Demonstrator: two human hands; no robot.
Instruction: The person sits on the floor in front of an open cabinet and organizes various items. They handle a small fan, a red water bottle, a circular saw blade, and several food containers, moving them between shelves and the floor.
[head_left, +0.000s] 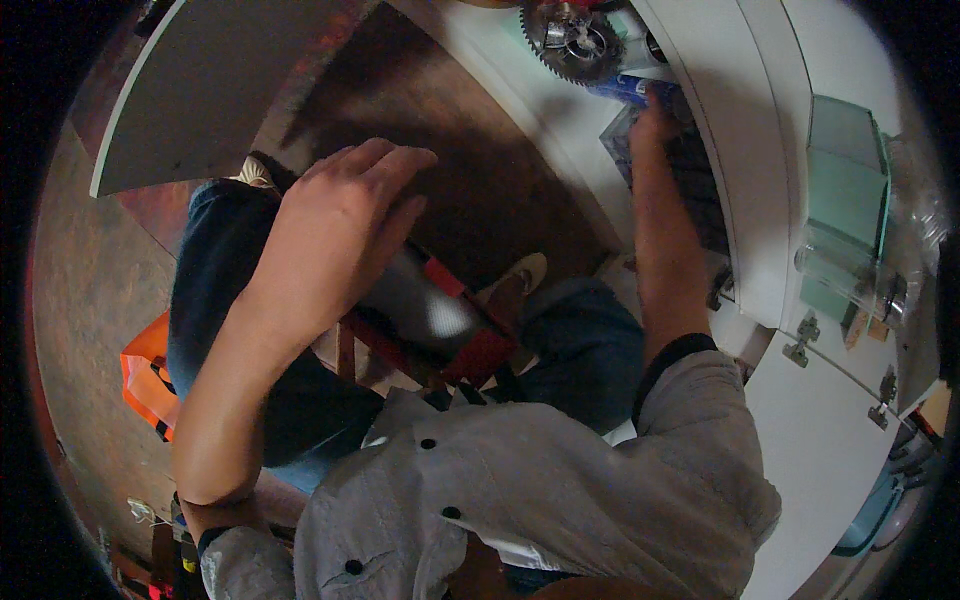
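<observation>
My right hand (660, 120) reaches into a low white cabinet at the upper right, at a blue item (626, 88) lying beside a toothed circular saw blade (574, 43). Shadow and blur hide whether its fingers hold the item. Dark, ribbed material (690, 180) lies in the cabinet beside my forearm. My left hand (352, 202) hangs in the air over my lap with its fingers bent and apart, and nothing shows in it. Beneath it, between my knees, is a red and black object (450, 315) with a shiny grey surface.
A cabinet door with metal hinges (806, 341) stands open at the right. Greenish glass pieces (847, 172) and a clear cylinder (840, 262) are above it. A grey panel (202, 90) juts in at the upper left. An orange bag (150, 371) lies on the floor.
</observation>
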